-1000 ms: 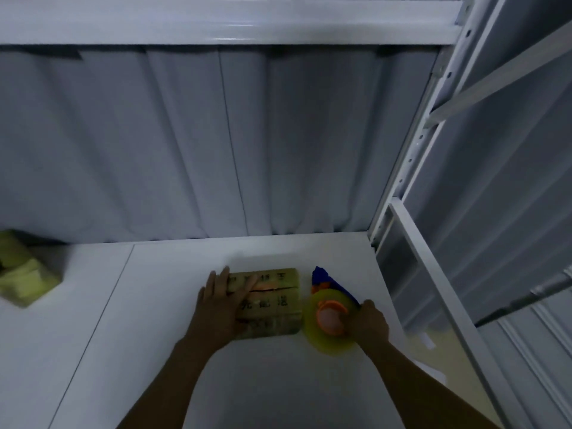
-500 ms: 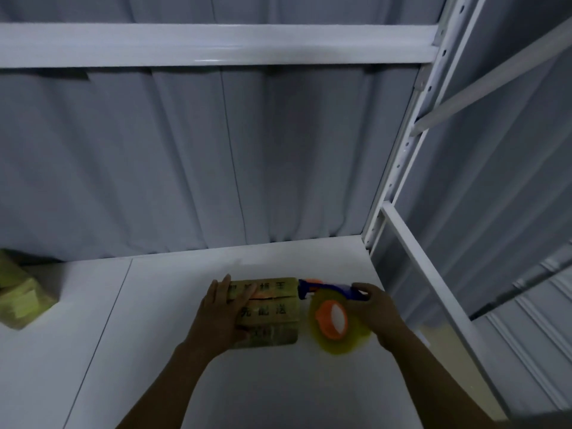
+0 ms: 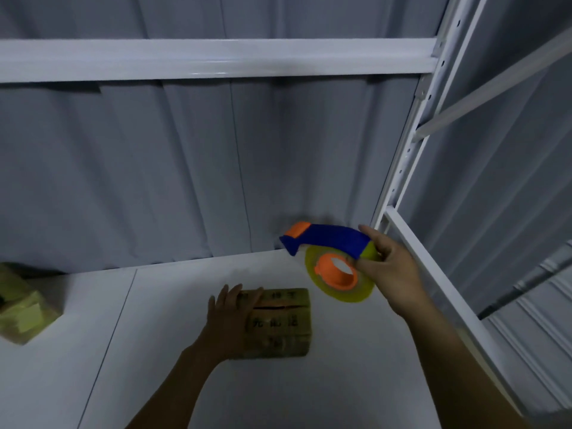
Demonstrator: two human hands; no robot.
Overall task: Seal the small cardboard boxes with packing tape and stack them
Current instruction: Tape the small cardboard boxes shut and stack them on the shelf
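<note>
The box [image 3: 280, 325] bears three rows of dark printed characters on its top, just right of the fingers of the left hand [image 3: 230, 318] pressing on it. One row lies beyond the flap seam, two nearer. All are too blurred to read.

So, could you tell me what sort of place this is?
Probably a packing or storage bay: a white metal shelving rack, a small brown cardboard box under the left hand, and a blue-and-orange packing tape dispenser in the right hand.
</note>
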